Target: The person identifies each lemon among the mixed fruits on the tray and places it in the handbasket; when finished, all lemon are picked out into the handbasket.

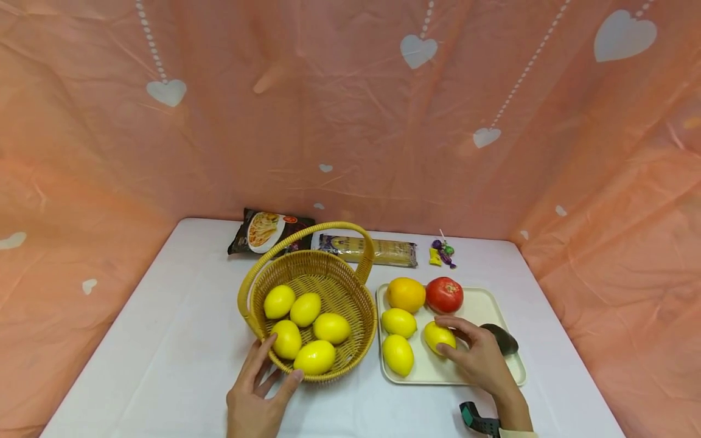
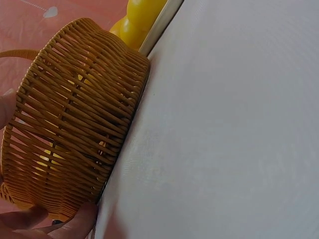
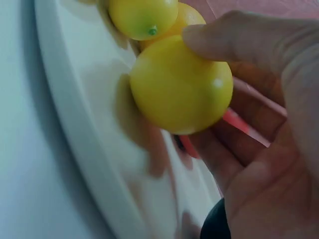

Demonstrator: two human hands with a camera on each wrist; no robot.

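A yellow wicker basket (image 1: 314,261) with a tall arched handle stands left of centre, with several lemons (image 1: 331,328) inside. At its near-left rim, my left hand (image 1: 257,392) holds the basket, fingers and thumb spread along the edge; the left wrist view shows fingertips (image 2: 82,221) against the woven wall. My right hand (image 1: 479,356) pinches a lemon (image 3: 179,87) between thumb and fingers over the cream tray (image 1: 432,380). Two more lemons (image 1: 398,354) lie along the tray's left side. Behind them are an orange-yellow fruit (image 1: 406,295) and a red pomegranate-like fruit (image 1: 444,295).
A dark oval fruit (image 1: 501,339) lies at the tray's right, partly behind my right hand. Along the back are a black noodle packet (image 1: 268,231), a long pasta packet (image 1: 383,251) and small wrapped sweets (image 1: 445,252). A pink curtain (image 1: 350,121) borders the white table (image 1: 159,340).
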